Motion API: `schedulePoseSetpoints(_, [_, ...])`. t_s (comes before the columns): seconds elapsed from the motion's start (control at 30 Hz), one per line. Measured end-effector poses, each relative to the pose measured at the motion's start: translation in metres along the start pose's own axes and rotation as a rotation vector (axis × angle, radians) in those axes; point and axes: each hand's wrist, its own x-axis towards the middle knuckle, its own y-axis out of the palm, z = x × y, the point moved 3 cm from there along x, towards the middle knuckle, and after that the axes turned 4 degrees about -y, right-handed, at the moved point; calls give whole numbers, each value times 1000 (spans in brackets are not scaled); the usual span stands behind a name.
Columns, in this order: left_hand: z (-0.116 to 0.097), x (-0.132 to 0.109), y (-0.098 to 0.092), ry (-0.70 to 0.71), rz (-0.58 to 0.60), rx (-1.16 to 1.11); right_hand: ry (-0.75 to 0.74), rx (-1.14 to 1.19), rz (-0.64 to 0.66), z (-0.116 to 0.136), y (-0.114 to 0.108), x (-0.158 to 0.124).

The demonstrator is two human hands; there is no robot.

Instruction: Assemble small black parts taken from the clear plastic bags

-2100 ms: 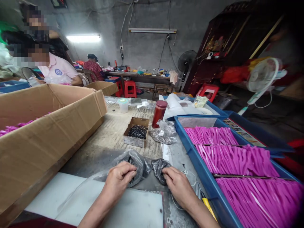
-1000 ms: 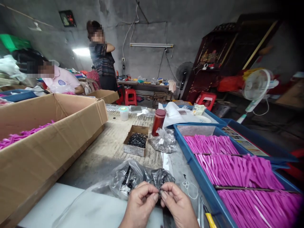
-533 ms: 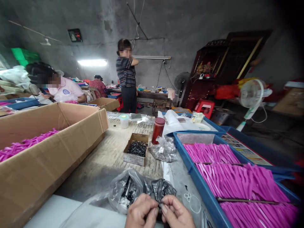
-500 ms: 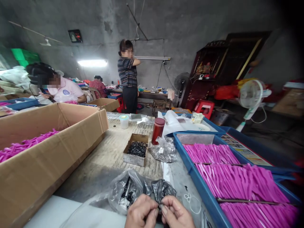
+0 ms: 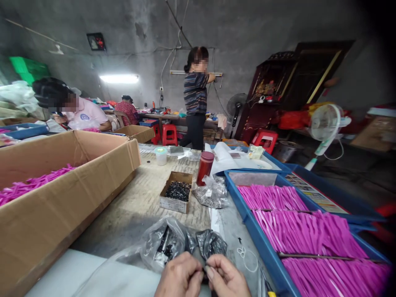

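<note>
My left hand (image 5: 180, 275) and my right hand (image 5: 227, 275) meet at the bottom centre, fingertips pinched close together. Between them shows a small dark piece, too small and too covered to name. Just beyond the left hand lies an open clear plastic bag (image 5: 151, 241) with black parts inside. A dark plastic bag (image 5: 211, 242) sits right behind the right hand's fingers. Farther off stands a small cardboard box (image 5: 174, 205) full of small black pieces. A white loop of string (image 5: 247, 260) lies to the right of my right hand.
A large cardboard box (image 5: 71, 177) with pink strips fills the left. Blue trays (image 5: 244, 214) hold rows of pink strips (image 5: 315, 231) at right. A red canister (image 5: 205, 169), a bag of small metal parts (image 5: 213, 193) and a lidded tub (image 5: 161, 156) stand on the table. Other people are behind.
The standing person has moved to the right along the back. My hands have shifted slightly left in view and stay pinched together. The view has tilted a little.
</note>
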Motion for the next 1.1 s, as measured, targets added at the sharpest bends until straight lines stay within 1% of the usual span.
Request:
schedulePoseSetpoints(0.1, [-1,-1,0,-35,-7,-23,12,58,-4,11,-2,-1])
schedulePoseSetpoints(0.17, [-2,-1,0,-73,-31,-87,57,123,-10,16,-4,-1])
schedulePoseSetpoints(0.3, [-3,-1,2,-150,-51,-289,157,221,-67,21,-7,-3])
schedulePoseSetpoints(0.47, [-3,-2,6,-224,-59,-551,204,352,-89,23,-3,-7])
schedulePoseSetpoints(0.6, [-4,-4,8,-241,-76,-671,229,395,-100,23,0,-10])
schedulePoseSetpoints(0.8, [-4,-5,10,-257,-79,-728,228,431,-109,19,2,-14])
schedulePoseSetpoints(0.97, [-4,-5,10,-253,-98,-727,221,465,-128,14,3,-16])
schedulePoseSetpoints(1.1, [-4,-5,9,-236,-110,-702,219,432,-144,12,3,-16])
